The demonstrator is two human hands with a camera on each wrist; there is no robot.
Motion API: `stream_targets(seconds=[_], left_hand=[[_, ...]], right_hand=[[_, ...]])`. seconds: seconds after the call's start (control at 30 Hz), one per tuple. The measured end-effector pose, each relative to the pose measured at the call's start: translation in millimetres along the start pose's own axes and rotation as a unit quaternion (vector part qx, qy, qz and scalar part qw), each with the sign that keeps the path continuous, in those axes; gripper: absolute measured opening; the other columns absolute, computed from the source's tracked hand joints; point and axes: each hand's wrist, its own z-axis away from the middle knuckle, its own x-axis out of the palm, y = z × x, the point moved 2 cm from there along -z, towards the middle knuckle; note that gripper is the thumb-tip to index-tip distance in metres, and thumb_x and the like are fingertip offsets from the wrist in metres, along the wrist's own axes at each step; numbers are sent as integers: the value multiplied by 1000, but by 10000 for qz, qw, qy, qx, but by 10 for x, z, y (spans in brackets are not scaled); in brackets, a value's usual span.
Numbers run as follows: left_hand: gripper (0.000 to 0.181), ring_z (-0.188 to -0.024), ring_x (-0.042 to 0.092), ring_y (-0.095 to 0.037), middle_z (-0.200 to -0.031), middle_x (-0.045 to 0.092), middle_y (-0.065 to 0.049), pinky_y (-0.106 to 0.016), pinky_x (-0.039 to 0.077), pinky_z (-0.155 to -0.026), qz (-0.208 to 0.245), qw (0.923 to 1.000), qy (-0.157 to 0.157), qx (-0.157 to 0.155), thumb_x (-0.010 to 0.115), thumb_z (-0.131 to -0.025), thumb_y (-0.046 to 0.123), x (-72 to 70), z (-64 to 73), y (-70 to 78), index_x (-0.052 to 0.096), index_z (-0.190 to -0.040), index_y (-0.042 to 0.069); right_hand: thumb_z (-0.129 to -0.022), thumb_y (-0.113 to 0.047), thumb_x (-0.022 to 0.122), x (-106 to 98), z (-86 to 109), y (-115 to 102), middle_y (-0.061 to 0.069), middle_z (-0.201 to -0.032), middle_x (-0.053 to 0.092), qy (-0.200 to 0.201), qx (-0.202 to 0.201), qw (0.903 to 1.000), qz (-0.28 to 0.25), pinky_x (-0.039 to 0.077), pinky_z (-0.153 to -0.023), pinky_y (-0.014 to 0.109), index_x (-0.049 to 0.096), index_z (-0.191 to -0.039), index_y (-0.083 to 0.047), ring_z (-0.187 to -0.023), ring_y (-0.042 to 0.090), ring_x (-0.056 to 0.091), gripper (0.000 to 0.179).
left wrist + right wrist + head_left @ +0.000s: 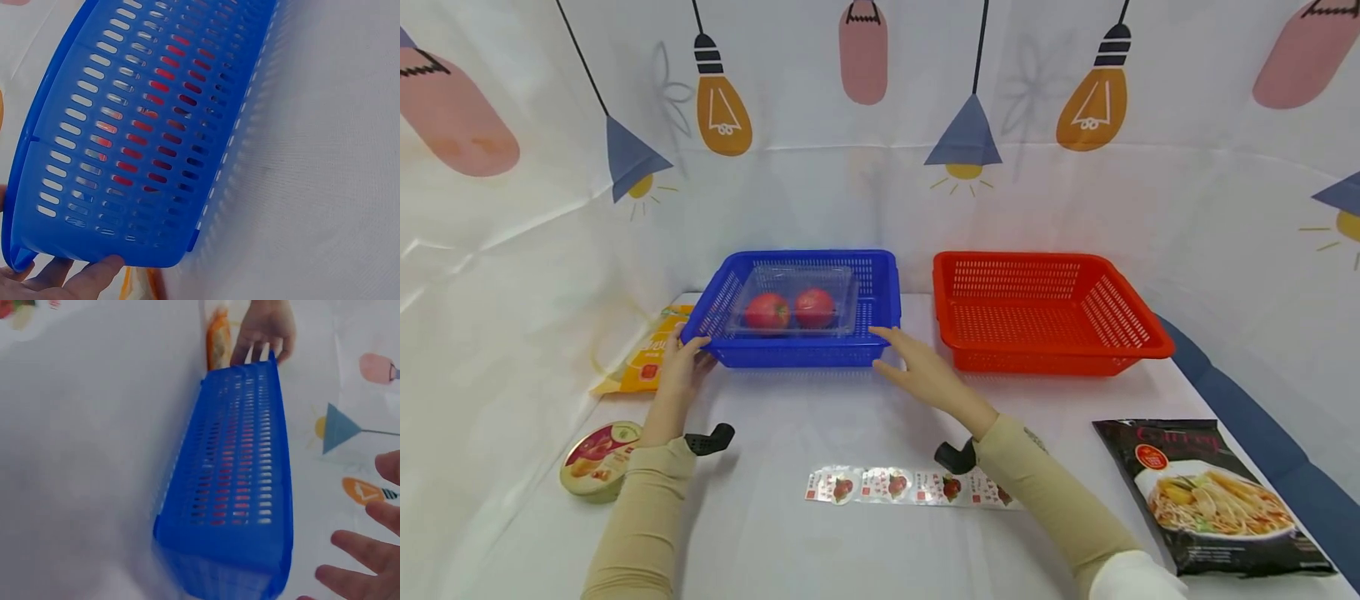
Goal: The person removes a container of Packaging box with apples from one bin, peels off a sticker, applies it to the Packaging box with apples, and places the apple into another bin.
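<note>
A blue plastic basket [805,354] with slotted walls stands at the back of the table. Inside it lies a clear plastic box [842,292] with two red apples [767,312] showing through. At the basket's front left corner, my left hand [681,371] grips the edge; its fingers [94,278] show against the end wall in the left wrist view, partly hidden by the rim. My right hand [925,371] is by the front right corner, fingers spread. The right wrist view shows these fingers [365,550] apart from the basket wall.
A red basket [1030,362] stands to the right. An orange snack bag [643,362] and a round tin [598,462] are at the left. A strip of stickers [895,485] lies in front, with a black noodle packet [1217,500] at the right.
</note>
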Motion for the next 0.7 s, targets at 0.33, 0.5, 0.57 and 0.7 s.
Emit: stream_targets(seconds=[0.33, 0.5, 0.57, 0.7], left_hand=[[69, -105, 50, -13, -146, 25, -7, -40, 25, -110, -84, 9999, 0, 116, 46, -95, 9, 12, -22, -23, 7, -148, 31], [69, -113, 44, -17, -148, 22, -8, -40, 24, -110, -207, 9996, -56, 159, 43, -96, 11, 3, -4, -23, 3, -149, 30], [69, -116, 43, -18, -150, 20, -8, -40, 23, -110, -246, 9995, -94, 166, 42, -97, 11, -6, 13, -22, 2, -149, 31], [70, -111, 46, -14, -152, 16, -8, -40, 22, -110, -272, 9993, -177, 206, 43, -97, 13, -22, 45, -28, 0, -149, 31]], right_hand=[[-94, -29, 52, 228, -588, -43, 3, -141, 40, 407, 396, 9952, -796, 30, -107, 43, 42, -138, -19, -132, 20, 34, 46], [-94, -28, 51, 287, -861, -50, 9, -145, 34, 442, 730, 9900, -1119, 28, -108, 43, 37, -140, -13, -134, 23, 29, 50], [-94, -28, 51, 299, -951, -64, 11, -147, 30, 394, 1053, 9831, -1448, 29, -107, 44, 32, -142, -13, -134, 26, 31, 54], [-94, -27, 50, 345, -1108, -69, 14, -150, 22, 223, 1681, 9579, -2315, 29, -106, 46, 20, -146, -12, -132, 30, 33, 61]])
